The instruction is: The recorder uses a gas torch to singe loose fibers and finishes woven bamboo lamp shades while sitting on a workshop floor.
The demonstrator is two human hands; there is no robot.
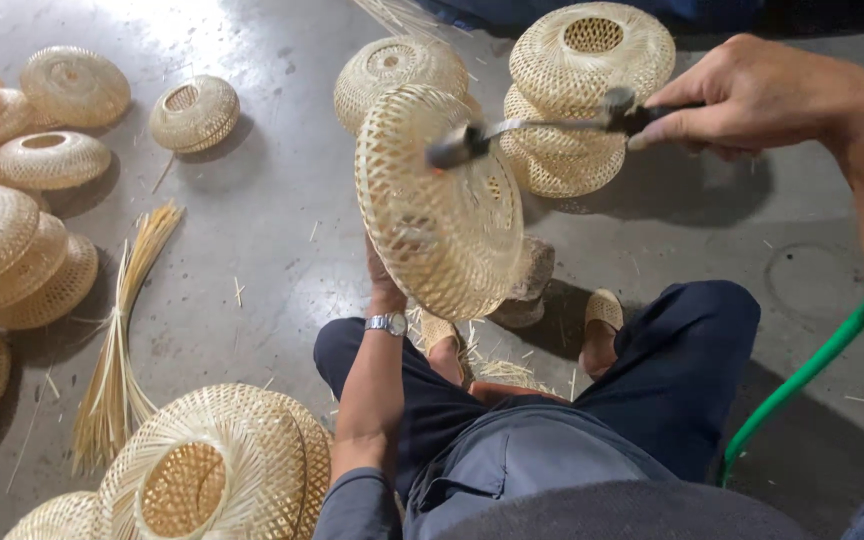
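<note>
A round woven bamboo basket shade is held up on its side in front of my knees. My left hand grips it from behind and below; only the wrist with a silver watch and part of the hand show. My right hand is closed on the dark handle of a metal tool. The tool reaches left, its blurred dark tip over the shade's upper rim. I sit on the concrete floor in dark trousers and sandals.
Several finished woven shades lie at the left, stacked at the top centre and at the bottom left. A bundle of bamboo strips lies on the floor. A green hose runs at the right.
</note>
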